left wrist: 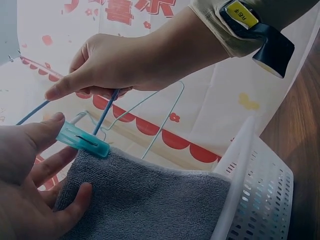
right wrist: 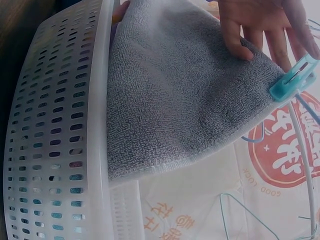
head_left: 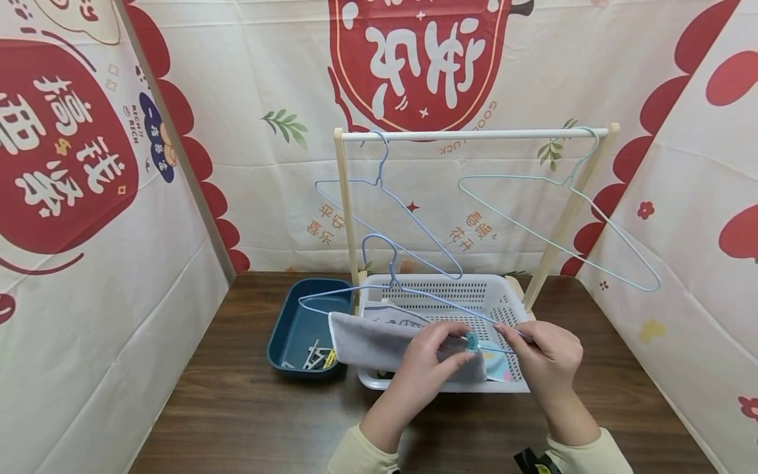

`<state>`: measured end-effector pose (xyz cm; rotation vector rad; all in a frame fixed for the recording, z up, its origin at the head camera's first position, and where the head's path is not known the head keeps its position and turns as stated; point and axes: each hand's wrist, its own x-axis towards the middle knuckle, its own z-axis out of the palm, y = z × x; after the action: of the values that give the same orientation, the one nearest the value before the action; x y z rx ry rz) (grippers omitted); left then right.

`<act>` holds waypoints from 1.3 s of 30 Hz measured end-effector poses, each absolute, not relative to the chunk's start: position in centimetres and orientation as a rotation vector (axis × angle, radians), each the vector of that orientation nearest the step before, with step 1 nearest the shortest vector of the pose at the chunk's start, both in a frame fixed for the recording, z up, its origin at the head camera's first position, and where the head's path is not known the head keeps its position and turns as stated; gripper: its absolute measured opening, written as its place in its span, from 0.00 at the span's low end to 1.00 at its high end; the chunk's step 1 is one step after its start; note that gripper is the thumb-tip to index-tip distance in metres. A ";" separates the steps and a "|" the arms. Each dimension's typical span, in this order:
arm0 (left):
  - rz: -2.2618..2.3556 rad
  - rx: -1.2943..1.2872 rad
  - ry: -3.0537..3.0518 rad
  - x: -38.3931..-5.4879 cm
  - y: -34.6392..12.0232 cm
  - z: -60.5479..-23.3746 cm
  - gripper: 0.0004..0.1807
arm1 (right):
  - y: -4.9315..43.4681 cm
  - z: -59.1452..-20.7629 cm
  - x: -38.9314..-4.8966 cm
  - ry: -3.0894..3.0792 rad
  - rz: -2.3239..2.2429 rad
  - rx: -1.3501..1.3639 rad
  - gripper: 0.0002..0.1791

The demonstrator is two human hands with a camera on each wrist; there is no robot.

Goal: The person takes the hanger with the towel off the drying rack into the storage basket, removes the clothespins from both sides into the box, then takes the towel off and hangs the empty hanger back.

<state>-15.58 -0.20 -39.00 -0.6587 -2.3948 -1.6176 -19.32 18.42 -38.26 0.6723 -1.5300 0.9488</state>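
Observation:
A grey towel (head_left: 373,341) hangs at the lower bar of a blue clothes hanger (head_left: 392,268), over the white basket. A teal clothespin (left wrist: 85,139) sits on the towel's top corner at that bar. My left hand (head_left: 426,355) pinches the clothespin between thumb and fingers, some fingers lying against the towel. Just to the right, my right hand (head_left: 547,352) grips the end corner of the hanger. The hanger's hook stands upward, free of the rack. In the right wrist view the towel (right wrist: 185,95) spreads out beside the basket's rim.
The white perforated basket (head_left: 435,387) contains more cloths, including a light blue one (head_left: 496,366). A dark blue bin (head_left: 299,322) with several clothespins (head_left: 316,355) stands left of it. Behind, a rack's bar (head_left: 474,135) carries a blue hanger (head_left: 383,158) and a mint-green hanger (head_left: 503,176).

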 end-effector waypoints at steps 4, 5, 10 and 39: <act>-1.450 -0.668 -2.426 -15.5 -0.2 -38.9 0.19 | 18.3 -38.3 -19.3 -1.532 0.936 0.678 0.33; -1.365 -0.679 -2.431 -15.5 -0.3 -38.8 0.19 | 18.3 -38.3 -19.3 -1.533 0.931 0.678 0.33; -0.934 -0.757 -2.326 -15.6 -0.6 -38.9 0.19 | 18.3 -38.2 -19.4 -1.530 0.920 0.683 0.33; -1.436 -0.745 -2.056 -16.0 -1.0 -39.9 0.09 | 18.1 -38.6 -19.3 -1.480 0.995 0.738 0.30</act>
<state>-15.96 -0.97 -39.89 -0.7452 -2.0559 -1.4355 -19.29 18.08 -38.58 0.7381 -1.4801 0.9955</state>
